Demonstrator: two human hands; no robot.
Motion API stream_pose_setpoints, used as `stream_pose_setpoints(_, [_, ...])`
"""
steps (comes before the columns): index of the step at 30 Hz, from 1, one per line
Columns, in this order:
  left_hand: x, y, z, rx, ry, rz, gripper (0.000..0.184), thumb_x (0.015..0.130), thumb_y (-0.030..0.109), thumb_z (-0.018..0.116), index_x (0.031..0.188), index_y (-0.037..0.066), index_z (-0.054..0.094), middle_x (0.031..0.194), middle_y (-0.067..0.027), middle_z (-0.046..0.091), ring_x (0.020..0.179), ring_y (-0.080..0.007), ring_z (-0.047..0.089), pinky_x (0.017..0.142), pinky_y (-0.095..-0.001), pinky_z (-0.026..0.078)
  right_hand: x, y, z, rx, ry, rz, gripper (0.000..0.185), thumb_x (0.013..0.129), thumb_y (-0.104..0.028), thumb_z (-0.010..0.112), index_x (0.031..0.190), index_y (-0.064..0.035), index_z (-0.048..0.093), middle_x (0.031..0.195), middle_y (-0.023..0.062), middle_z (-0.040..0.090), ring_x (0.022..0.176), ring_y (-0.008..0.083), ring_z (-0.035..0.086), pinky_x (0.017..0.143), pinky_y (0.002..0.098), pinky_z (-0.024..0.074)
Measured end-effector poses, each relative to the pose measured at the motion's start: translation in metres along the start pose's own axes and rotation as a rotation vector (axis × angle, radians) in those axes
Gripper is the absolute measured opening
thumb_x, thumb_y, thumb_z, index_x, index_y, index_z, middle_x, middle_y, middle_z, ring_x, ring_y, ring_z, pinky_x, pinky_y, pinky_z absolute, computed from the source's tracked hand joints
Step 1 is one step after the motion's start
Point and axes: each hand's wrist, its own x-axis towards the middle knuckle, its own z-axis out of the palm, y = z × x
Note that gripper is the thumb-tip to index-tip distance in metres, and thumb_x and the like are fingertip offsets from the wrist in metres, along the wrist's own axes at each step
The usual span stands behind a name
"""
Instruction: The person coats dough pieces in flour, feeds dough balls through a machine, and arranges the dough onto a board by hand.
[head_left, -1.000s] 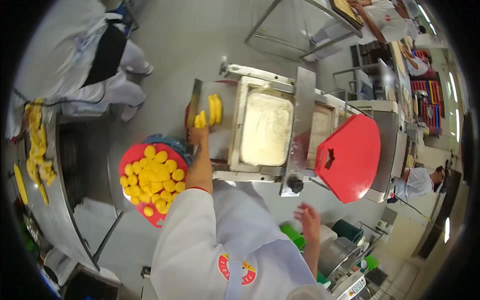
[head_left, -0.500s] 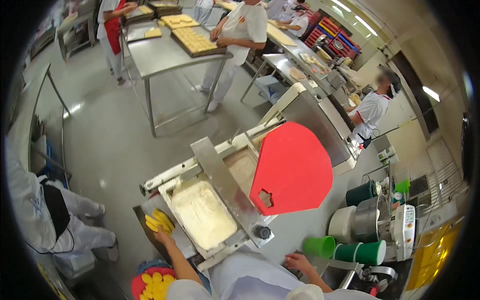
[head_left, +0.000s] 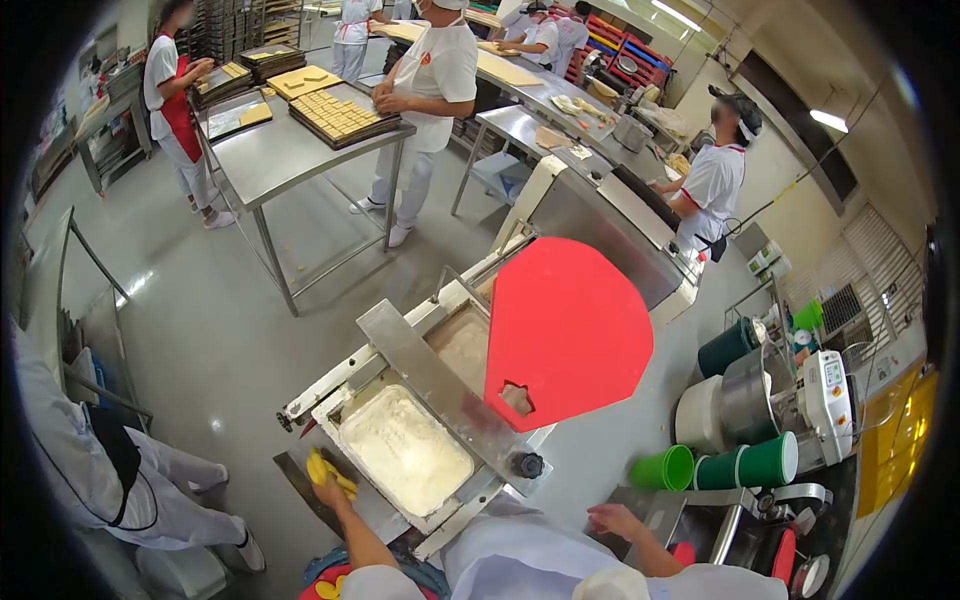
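Long, bright-yellow dough pieces (head_left: 318, 466) touch the left hand (head_left: 330, 491), its grip unclear; the right hand (head_left: 614, 520) has loosely curled, parted fingers.

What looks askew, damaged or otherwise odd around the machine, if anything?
The red board sits askew across the machine, its rounded side overhanging the edge, which looks odd, though perhaps deliberate. The yellow pieces at the left hand show no visible damage.
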Motion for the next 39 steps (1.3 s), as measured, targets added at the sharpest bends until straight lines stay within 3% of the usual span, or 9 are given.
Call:
stream_pose_setpoints(6, [-0.063,0.066,-0.059,-0.238,0.007,0.045,0.045,0.076,0.005,0.059,0.120,-0.003,0.059,0.110,-0.0097,0.064,0.097,-0.0239,0.062,0.085,-0.0367,0.049,0.040,-0.141,-0.005,-0.057,-0.006,-0.160,0.038,0.099,-0.031,0.062,0.129,-0.0078,0.064,0.113,0.0060,0.069,0.090,0.0149,0.069,0.079,0.0314,0.0571])
stream_pose_setpoints(9, [-0.125,0.120,-0.092,-0.192,-0.010,0.131,0.046,0.076,0.003,0.059,0.122,-0.002,0.058,0.112,-0.0086,0.063,0.097,-0.0223,0.061,0.085,-0.0352,0.049,0.033,-0.300,0.004,0.059,-0.144,-0.240,0.042,0.099,-0.033,0.063,0.133,-0.0085,0.061,0.116,0.0070,0.069,0.097,0.0161,0.068,0.086,0.0326,0.0552])
stream_pose_setpoints(15, [-0.223,0.165,-0.094,-0.479,-0.362,-0.026,0.053,0.077,0.000,0.066,0.128,-0.001,0.054,0.121,-0.0089,0.061,0.106,-0.0219,0.062,0.090,-0.0339,0.051,0.085,-0.418,0.128,0.258,-0.367,-0.587,0.072,0.097,-0.036,0.065,0.156,-0.0132,0.030,0.140,0.0153,0.056,0.129,0.0236,0.054,0.101,0.0333,0.0485])
stream_pose_setpoints(17, [-0.276,0.207,-0.086,-0.458,-0.611,0.115,0.050,0.082,0.002,0.069,0.129,0.000,0.053,0.119,-0.0095,0.062,0.108,-0.0216,0.062,0.091,-0.0342,0.052,0.067,-0.452,0.137,0.312,-0.522,-0.602,0.074,0.099,-0.039,0.062,0.157,-0.0098,0.027,0.142,0.0139,0.053,0.127,0.0210,0.053,0.099,0.0321,0.0486])
stream_pose_setpoints(20, [-0.331,0.226,-0.070,-0.571,-0.574,0.010,0.044,0.088,0.005,0.070,0.129,0.001,0.053,0.119,-0.0103,0.061,0.111,-0.0203,0.061,0.092,-0.0336,0.051,0.042,-0.467,0.132,0.398,-0.625,-0.551,0.072,0.099,-0.044,0.060,0.155,-0.0078,0.032,0.135,0.0093,0.056,0.118,0.0156,0.054,0.096,0.0301,0.0480])
stream_pose_setpoints(23, [-0.360,0.254,-0.079,-0.302,-0.647,-0.035,0.043,0.090,0.008,0.071,0.128,0.000,0.053,0.119,-0.0105,0.061,0.105,-0.0197,0.063,0.092,-0.0330,0.051,0.050,-0.435,0.124,0.418,-0.758,-0.436,0.071,0.099,-0.048,0.059,0.152,-0.0061,0.037,0.130,0.0058,0.057,0.112,0.0116,0.053,0.093,0.0288,0.0474])
stream_pose_setpoints(30, [-0.325,0.201,-0.078,0.117,-0.600,0.470,0.039,0.084,-0.001,0.072,0.119,-0.003,0.054,0.100,-0.0083,0.063,0.086,-0.0178,0.064,0.074,-0.0289,0.053,0.047,-0.420,0.090,0.239,-0.856,-0.469,0.063,0.099,-0.040,0.062,0.148,-0.0073,0.042,0.120,0.0039,0.061,0.105,0.0096,0.058,0.083,0.0276,0.0509])
stream_pose_setpoints(36, [-0.343,0.259,-0.082,-0.071,-0.649,0.301,0.029,0.084,-0.001,0.070,0.108,0.000,0.054,0.085,-0.0050,0.061,0.066,-0.0111,0.059,0.061,-0.0259,0.050,0.060,-0.406,0.078,0.835,-0.833,-0.230,0.061,0.099,-0.037,0.061,0.148,-0.0091,0.037,0.117,0.0056,0.061,0.098,0.0142,0.064,0.077,0.0303,0.0546])
stream_pose_setpoints(39, [-0.358,0.272,-0.065,0.063,-0.739,0.266,0.027,0.086,0.001,0.070,0.108,0.000,0.054,0.084,-0.0057,0.060,0.065,-0.0114,0.059,0.056,-0.0262,0.051,0.058,-0.417,0.074,1.078,-0.825,-0.069,0.059,0.098,-0.035,0.064,0.143,-0.0094,0.037,0.117,0.0066,0.059,0.103,0.0170,0.063,0.079,0.0326,0.0552])
